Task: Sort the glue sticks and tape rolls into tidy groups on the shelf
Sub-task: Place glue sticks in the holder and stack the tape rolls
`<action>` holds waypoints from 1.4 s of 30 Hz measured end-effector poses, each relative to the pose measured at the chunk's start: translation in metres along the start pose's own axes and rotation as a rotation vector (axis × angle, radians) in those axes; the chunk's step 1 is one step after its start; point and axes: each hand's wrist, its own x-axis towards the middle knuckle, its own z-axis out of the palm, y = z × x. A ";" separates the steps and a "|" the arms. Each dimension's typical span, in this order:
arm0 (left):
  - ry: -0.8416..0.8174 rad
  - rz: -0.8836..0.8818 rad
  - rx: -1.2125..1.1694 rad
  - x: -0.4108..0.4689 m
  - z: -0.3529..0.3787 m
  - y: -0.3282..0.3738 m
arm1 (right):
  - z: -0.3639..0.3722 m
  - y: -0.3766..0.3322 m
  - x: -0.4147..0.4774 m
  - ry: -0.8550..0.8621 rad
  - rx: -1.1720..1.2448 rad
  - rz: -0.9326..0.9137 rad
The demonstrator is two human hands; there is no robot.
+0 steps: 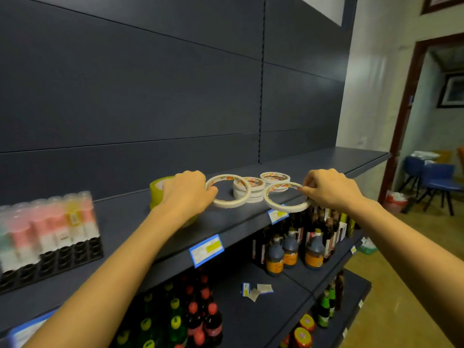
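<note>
Tape sorting is in hand. The left hand (187, 194) curls its grip round the left tape roll (227, 190), and the right hand (331, 189) pinches the rim of the right tape roll (286, 197) at the front edge of the shelf (326, 159). Both are thin white rings, tilted. Next, I judge, each must be laid flat and squared on the stacked rolls (248, 190) just behind. The glue sticks (47, 234) stand packed far left.

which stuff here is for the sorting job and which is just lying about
Job: glue stick pack; yellow tape roll; tape stacks; left-hand tape ring; right-hand tape ring.
Lying about: sauce bottles; soda bottles; price tags; blue chairs.
</note>
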 end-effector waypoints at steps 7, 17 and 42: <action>-0.021 -0.053 0.059 0.062 0.032 0.037 | 0.014 0.036 0.071 -0.005 0.042 -0.004; -0.077 -0.188 0.080 0.117 0.090 0.065 | 0.061 0.070 0.159 -0.066 0.149 -0.117; 0.262 -0.549 0.464 0.007 0.032 0.066 | 0.082 -0.048 0.162 -0.043 0.606 -1.009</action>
